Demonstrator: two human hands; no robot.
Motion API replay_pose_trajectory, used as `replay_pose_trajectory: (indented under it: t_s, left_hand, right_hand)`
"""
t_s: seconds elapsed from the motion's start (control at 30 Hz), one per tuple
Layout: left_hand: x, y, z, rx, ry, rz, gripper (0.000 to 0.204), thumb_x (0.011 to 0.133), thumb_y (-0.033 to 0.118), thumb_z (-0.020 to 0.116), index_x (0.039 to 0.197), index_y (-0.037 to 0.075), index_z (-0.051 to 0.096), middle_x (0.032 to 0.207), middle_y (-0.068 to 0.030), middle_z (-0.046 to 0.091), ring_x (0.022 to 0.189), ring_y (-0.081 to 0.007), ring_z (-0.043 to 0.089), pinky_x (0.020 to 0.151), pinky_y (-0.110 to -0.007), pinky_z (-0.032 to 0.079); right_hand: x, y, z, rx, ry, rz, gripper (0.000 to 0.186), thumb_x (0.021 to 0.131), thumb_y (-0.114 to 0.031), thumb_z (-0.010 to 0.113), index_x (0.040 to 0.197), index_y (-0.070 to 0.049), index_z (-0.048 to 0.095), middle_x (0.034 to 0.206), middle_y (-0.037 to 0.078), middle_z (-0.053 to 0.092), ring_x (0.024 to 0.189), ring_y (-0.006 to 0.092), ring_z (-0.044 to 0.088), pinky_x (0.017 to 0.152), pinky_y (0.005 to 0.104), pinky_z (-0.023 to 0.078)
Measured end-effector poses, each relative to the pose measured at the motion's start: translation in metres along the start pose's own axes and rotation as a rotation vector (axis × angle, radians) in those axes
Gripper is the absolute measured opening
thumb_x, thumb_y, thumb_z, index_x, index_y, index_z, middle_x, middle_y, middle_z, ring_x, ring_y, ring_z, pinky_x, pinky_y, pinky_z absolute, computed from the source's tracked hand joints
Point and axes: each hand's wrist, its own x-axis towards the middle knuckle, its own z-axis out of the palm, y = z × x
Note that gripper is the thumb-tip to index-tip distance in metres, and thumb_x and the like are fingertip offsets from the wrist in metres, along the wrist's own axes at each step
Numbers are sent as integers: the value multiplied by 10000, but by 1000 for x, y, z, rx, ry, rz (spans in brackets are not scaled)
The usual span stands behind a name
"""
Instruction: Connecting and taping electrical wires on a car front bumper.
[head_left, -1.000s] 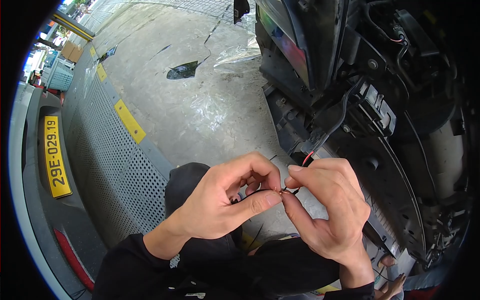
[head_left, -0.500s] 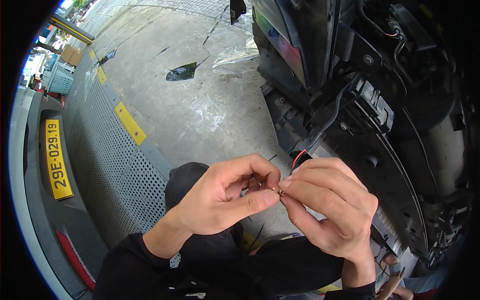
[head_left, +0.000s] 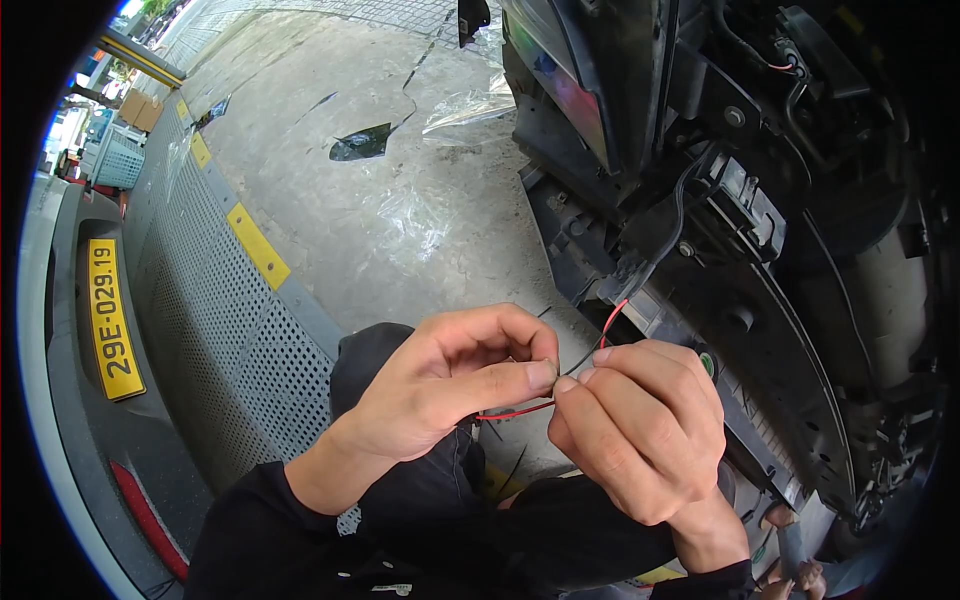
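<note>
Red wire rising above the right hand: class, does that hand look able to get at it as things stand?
Probably yes: the red wire runs down to the right hand, with nothing visible blocking it, though the fingertips look busy at the dark wire.

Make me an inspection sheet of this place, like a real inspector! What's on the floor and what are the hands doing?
Surface: grey concrete floor, cracked; perforated metal strip with yellow patches to the left.
Job's things: thin red wire and dark wire at the fingertips.
Clutter: clear plastic film and a dark scrap on the floor.
Hands: left hand and right hand pinch the wires close together; exact grip hidden.
Cables: black cable along the opened vehicle front.
Surroundings: another vehicle's rear left; basket beyond.
</note>
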Motion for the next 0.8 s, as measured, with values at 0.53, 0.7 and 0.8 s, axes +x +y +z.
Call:
replay_pose_trajectory:
  t_s: [0.53,0.7,0.8]
  left_hand:
    - [4,-12,1,400,91,364,142,956,5,675,1096,-12,677,1010,-60,661,871,-95,589,759,-241,465]
    - [2,-12,1,533,68,435,144,936,-50,670,1078,-26,677,1048,-120,650,905,-145,624,799,-274,503]
    - [0,-11,4,513,82,397,141,938,-49,659,1078,-36,672,1034,-116,648,895,-146,627,790,-278,508]
  right_hand:
    - [2,-8,-20,665,-110,998,90,812,-74,801,884,-25,778,829,27,692,620,47,514,522,212,352]
    - [6,-12,-23,676,-188,1092,114,804,-72,810,911,-40,786,831,12,694,631,40,520,524,210,358]
    - [6,-15,-21,648,-189,1063,116,796,-60,809,908,-40,787,820,16,687,639,52,532,525,217,375]
